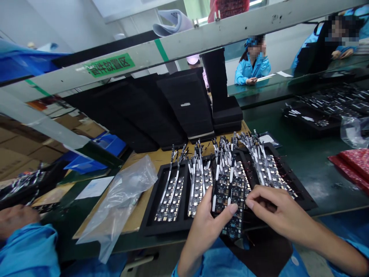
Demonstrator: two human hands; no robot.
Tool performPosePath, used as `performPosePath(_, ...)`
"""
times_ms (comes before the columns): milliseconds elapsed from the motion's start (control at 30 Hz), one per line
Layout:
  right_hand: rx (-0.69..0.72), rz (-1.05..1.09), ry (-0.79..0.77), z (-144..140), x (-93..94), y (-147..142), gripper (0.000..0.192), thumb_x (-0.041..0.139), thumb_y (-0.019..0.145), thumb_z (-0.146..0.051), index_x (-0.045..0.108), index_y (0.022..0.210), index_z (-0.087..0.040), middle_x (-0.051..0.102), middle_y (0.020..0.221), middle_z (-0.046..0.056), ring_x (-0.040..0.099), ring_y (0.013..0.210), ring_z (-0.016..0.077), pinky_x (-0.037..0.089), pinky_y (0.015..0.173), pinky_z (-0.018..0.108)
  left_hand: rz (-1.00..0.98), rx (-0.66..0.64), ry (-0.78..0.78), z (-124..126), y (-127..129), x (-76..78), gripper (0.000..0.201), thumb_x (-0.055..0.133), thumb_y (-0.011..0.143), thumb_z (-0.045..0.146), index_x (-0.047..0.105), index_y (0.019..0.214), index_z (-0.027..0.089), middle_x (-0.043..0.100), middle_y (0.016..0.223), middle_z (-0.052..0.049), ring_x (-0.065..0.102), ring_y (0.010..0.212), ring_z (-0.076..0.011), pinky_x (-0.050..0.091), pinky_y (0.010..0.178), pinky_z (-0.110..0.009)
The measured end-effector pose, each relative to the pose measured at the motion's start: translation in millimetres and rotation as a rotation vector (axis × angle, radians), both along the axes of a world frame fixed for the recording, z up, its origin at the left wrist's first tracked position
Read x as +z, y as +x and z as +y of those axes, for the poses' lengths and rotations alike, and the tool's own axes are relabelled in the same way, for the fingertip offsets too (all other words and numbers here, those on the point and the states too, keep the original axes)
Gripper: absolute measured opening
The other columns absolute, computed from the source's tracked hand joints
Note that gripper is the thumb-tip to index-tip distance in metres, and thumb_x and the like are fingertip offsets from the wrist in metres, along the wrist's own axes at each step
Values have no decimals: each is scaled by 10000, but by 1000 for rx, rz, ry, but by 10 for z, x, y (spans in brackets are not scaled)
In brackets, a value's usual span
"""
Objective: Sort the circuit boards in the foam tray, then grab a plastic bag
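My left hand [206, 227] grips a black circuit board panel [230, 192] by its lower left side, thumb across its face. White strips run up over the panel, ending in thin dark strips past its top edge. At the panel's right edge is my right hand [279, 211], thumb and forefinger pinched together; what lies between them is too small to make out. Behind both hands, a black foam tray [147, 221] holds several similar board panels [170, 200] in compartments, with white strips and dark ends sticking up.
A clear plastic bag [123, 200] lies left of the tray on brown cardboard [95, 215]. Black foam stacks [184, 104] lean behind, beneath a metal shelf beam [138, 57]. Another person's hand [17, 221] rests at far left. Red bubble wrap [351, 169] lies at right.
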State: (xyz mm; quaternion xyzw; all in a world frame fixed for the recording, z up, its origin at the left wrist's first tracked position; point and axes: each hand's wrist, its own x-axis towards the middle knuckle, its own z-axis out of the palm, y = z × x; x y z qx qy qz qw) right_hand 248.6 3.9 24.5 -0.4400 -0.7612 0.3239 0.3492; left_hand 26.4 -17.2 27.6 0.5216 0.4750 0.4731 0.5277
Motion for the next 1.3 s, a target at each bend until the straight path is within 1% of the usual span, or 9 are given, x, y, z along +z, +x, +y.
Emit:
performPosePath(200, -1, -2, 4, 2, 5, -5, 113, 713, 883, -338, 732, 772, -327, 666, 600, -100, 601, 499, 127, 426, 431, 183, 18, -3, -2, -1, 1, 0, 433, 794, 773, 198, 627, 1169, 247, 781, 1077, -74, 751, 967, -347, 591, 846, -381)
performPosePath(367, 4, 5, -9, 3, 17, -4, 128, 709, 885, -338, 735, 761, -316, 666, 592, -99, 597, 494, 120, 421, 426, 175, 26, -2, 2, 0, 4, 17, 402, 795, 770, 194, 645, 1142, 231, 782, 1062, -78, 752, 957, -345, 596, 833, -375)
performPosePath(633, 19, 16, 2, 7, 10, -11, 131, 691, 903, -343, 724, 778, -324, 662, 607, -104, 597, 498, 114, 429, 434, 167, 31, 21, 42, -2, 16, 8, 426, 801, 766, 188, 647, 1158, 253, 785, 1071, -64, 757, 959, -341, 604, 827, -370)
performPosePath(767, 39, 28, -42, 7, 31, -21, 144, 678, 918, -349, 731, 788, -314, 703, 660, -89, 633, 542, 123, 447, 472, 177, 13, 6, 22, -1, 10, 23, 452, 799, 767, 176, 635, 1182, 245, 780, 1095, -71, 745, 995, -356, 596, 851, -390)
performPosePath(900, 45, 37, -77, 18, 68, -36, 157, 674, 911, -364, 740, 783, -302, 694, 643, -75, 629, 538, 135, 438, 461, 184, -16, -13, -5, -3, -9, 14, 461, 800, 763, 172, 631, 1188, 236, 779, 1109, -81, 748, 987, -363, 603, 836, -394)
performPosePath(1033, 44, 38, -102, 28, 83, -43, 163, 682, 898, -395, 746, 783, -299, 717, 666, -62, 651, 580, 150, 432, 464, 183, -41, -19, -16, -7, -10, -10, 475, 801, 762, 166, 625, 1197, 242, 774, 1126, -86, 739, 1017, -370, 594, 864, -404)
performPosePath(1100, 41, 38, -107, 26, 82, -45, 165, 682, 896, -388, 743, 776, -293, 708, 651, -65, 638, 560, 143, 426, 459, 181, -16, 1, -5, -8, -1, -16, 484, 809, 753, 167, 624, 1194, 244, 775, 1119, -85, 743, 1004, -365, 592, 863, -398)
performPosePath(1200, 33, 37, -84, 17, 77, -50, 152, 676, 898, -348, 729, 767, -293, 698, 637, -75, 615, 520, 130, 427, 458, 182, 35, 31, 19, -8, 14, -20, 462, 815, 745, 180, 636, 1165, 246, 788, 1056, -72, 758, 936, -349, 605, 819, -380)
performPosePath(1300, 24, 27, -52, 10, 73, -57, 151, 673, 896, -319, 706, 749, -310, 697, 636, -81, 619, 516, 137, 434, 458, 192, 61, 31, 27, -8, 22, -22, 445, 811, 749, 185, 640, 1154, 253, 792, 1031, -62, 760, 926, -343, 607, 808, -372)
